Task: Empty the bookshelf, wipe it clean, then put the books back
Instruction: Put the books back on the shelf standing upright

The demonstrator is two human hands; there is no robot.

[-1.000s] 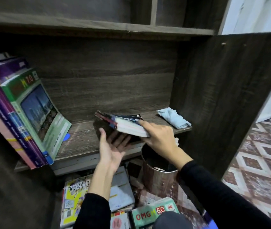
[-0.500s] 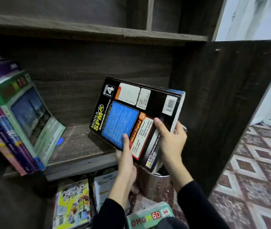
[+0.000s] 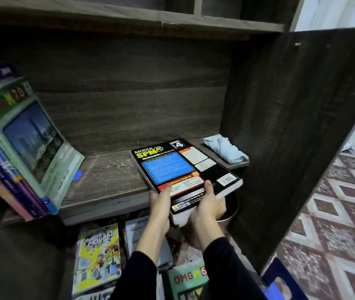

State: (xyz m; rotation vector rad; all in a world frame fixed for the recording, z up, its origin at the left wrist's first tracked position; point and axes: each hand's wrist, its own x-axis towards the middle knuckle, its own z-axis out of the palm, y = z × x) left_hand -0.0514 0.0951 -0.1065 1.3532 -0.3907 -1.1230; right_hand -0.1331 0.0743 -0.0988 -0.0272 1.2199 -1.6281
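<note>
We are gripping the black workbook (image 3: 183, 167), lying at 4 o'clock on the shelf (image 3: 107, 180), by its near edge with left hand (image 3: 160, 204) and right hand (image 3: 210, 205), judging it best upended and slid against the leaning books (image 3: 20, 137) at 9 o'clock.

Diamond-patterned floor tiles (image 3: 334, 213) at right, pale wall (image 3: 336, 11) above and beyond, light seemingly dim, bluish.

The person wears a long-sleeved black top of plain, matte cloth. The left sleeve (image 3: 138, 276) and the right sleeve (image 3: 226, 265) end partway up the forearms, leaving the wrists, left hand (image 3: 160, 205) and right hand (image 3: 210, 205) bare.
</note>
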